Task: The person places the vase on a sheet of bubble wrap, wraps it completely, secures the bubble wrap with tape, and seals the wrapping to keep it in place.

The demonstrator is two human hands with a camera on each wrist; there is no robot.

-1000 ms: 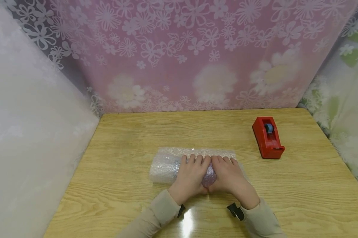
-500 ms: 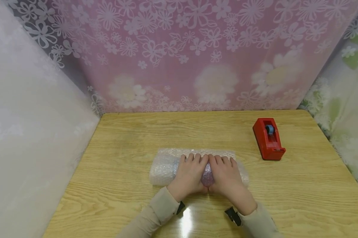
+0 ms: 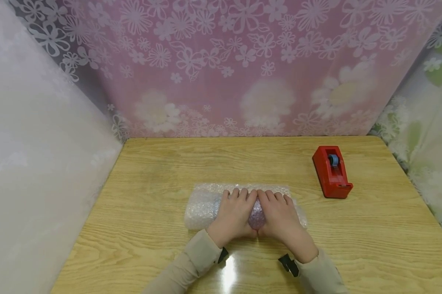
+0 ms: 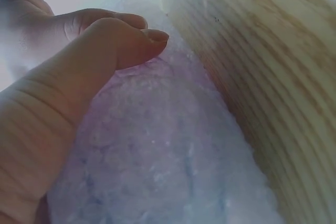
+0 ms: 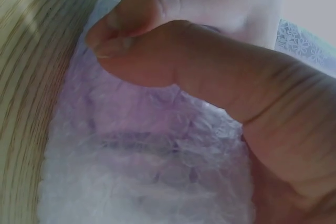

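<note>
The roll of bubble wrap lies lengthwise across the table, at the person's near side, and a flat flap of the wrap lies behind it. The grip of both hands is closed around this roll: the left hand and the right hand are side by side, fingers bent over the top, and the thumbs press on the near side with their tips close together. Between the hands a purple content shows through the plastic; what it is, I cannot tell.

I judge that the roll is rather light, but the weight of the content cannot be known. The outside should be soft and springy, a little slippery, and the bubbles could burst under a hard squeeze. The content may be fragile, so a wide, gentle hold near the middle seems best. The loose flap is a bad place to lift from, because the wrap could unroll. A red tape dispenser stands well apart, behind and to the right.
</note>
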